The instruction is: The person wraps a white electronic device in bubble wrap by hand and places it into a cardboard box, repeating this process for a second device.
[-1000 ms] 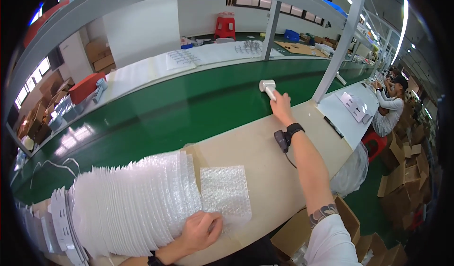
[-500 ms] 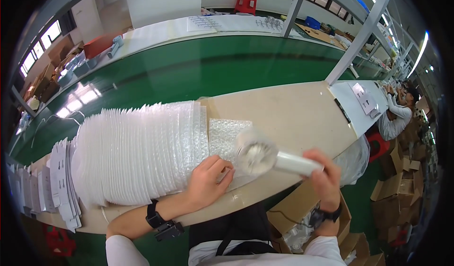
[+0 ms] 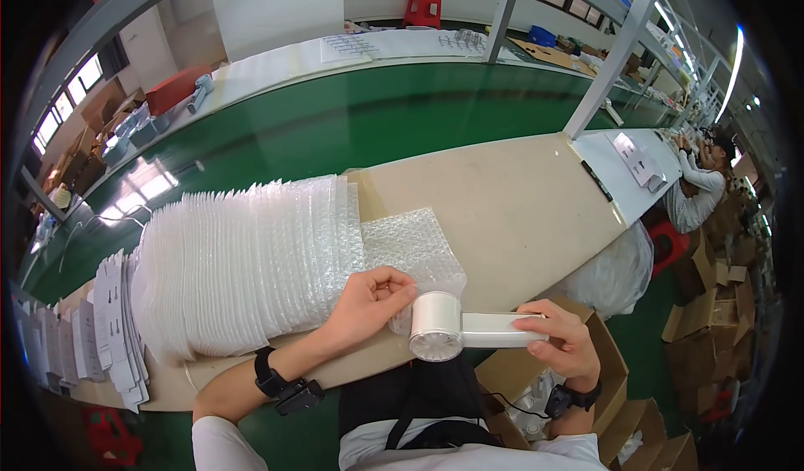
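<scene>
A white handheld appliance (image 3: pixel 502 330) with a drum-shaped head and a straight handle is in my right hand (image 3: pixel 559 339), gripped by the end of its handle. The head has a clear, ridged round face turned down toward me, and its exact kind is not plain. Just left of the head, my left hand (image 3: pixel 373 299) pinches the near edge of a bubble-wrap bag (image 3: pixel 414 241). That bag lies askew on the table, its near part against the appliance's head. Beside it on the left stands a long row of upright bubble-wrap bags (image 3: pixel 251 270).
Flat white printed cartons (image 3: pixel 113 329) lean at the far left of the beige table (image 3: pixel 494 195). An open cardboard box (image 3: pixel 603 362) stands below the table's right edge, beside a clear plastic bag (image 3: pixel 611 278). A grey post (image 3: pixel 615 52) rises behind; a co-worker (image 3: pixel 703 182) sits far right.
My right hand has brought the appliance down and a little left, turning its head toward me. The loose bubble-wrap bag has swung askew, with my left hand at its near edge.
</scene>
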